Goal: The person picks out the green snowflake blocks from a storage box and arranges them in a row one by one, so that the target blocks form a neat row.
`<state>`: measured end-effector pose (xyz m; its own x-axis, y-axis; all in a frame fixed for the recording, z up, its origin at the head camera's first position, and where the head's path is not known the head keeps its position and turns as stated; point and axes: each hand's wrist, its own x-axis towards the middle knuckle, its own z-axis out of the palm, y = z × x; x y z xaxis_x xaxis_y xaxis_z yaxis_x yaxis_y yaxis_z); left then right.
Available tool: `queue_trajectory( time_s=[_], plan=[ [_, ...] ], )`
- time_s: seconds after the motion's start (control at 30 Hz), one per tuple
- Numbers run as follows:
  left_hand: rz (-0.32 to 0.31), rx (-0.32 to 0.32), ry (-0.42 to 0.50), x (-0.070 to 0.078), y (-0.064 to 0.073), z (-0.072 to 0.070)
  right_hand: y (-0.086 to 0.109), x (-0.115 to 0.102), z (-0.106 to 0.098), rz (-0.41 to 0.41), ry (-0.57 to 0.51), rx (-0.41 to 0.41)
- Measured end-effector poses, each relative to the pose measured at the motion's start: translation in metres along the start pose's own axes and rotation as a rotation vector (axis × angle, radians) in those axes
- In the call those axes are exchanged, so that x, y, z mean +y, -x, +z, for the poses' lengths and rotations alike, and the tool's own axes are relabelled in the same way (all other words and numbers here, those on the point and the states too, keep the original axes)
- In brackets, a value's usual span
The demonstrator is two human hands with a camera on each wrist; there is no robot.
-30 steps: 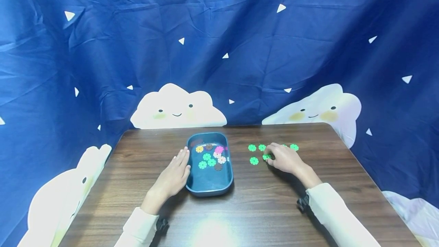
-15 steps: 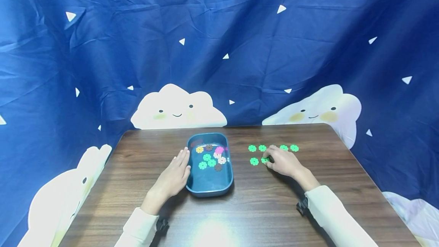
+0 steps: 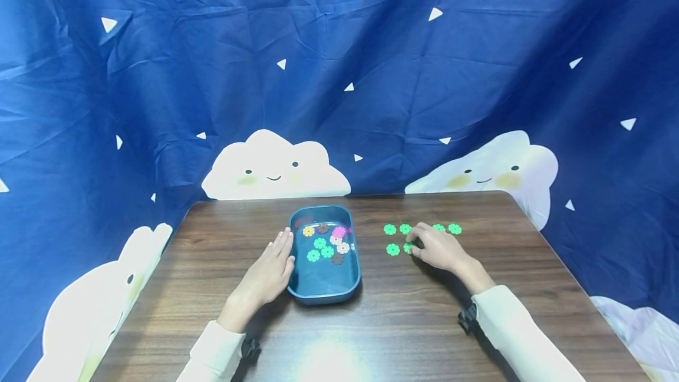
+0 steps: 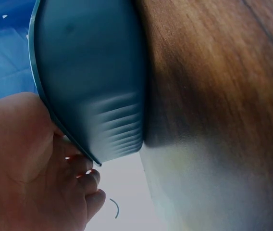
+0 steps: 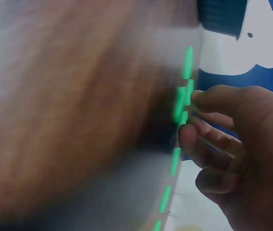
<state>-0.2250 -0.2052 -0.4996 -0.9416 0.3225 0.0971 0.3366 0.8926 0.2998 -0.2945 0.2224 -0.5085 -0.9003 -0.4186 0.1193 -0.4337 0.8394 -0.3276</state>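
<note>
In the head view my left hand rests along the left rim of a blue tray, fingers extended. The left wrist view shows the palm against the tray's outer wall. Inside the tray lie several flower-shaped plastic discs in green, pink, white, yellow and brown. To the right, my right hand pinches a green flower disc low at the tabletop, partly covered by the fingers. Beside it lies another green disc. Behind them runs a row of green discs, its middle hidden by the hand.
The brown wooden table carries the tray and discs. A blue curtain with white triangles and smiling clouds hangs behind the table's far edge. Dark camera mounts sit at both wrists below white sleeves.
My right hand has brought the green disc slightly toward me and left, level with the front disc, then stayed nearly still. The left hand and tray have not moved.
</note>
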Motion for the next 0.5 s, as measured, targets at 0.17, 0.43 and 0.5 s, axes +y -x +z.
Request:
queue_trajectory(
  time_s=[0.17, 0.43, 0.5],
  plan=[
    [0.009, 0.013, 0.002, 0.0, 0.0, 0.0, -0.013, -0.017, -0.018, -0.014, -0.068, 0.031],
    [0.016, 0.03, -0.003, -0.001, 0.001, 0.002, -0.04, -0.06, -0.043, -0.05, -0.051, 0.042],
    [0.017, 0.029, -0.002, -0.001, 0.001, 0.001, -0.047, -0.072, -0.044, -0.062, -0.047, 0.041]
  ],
)
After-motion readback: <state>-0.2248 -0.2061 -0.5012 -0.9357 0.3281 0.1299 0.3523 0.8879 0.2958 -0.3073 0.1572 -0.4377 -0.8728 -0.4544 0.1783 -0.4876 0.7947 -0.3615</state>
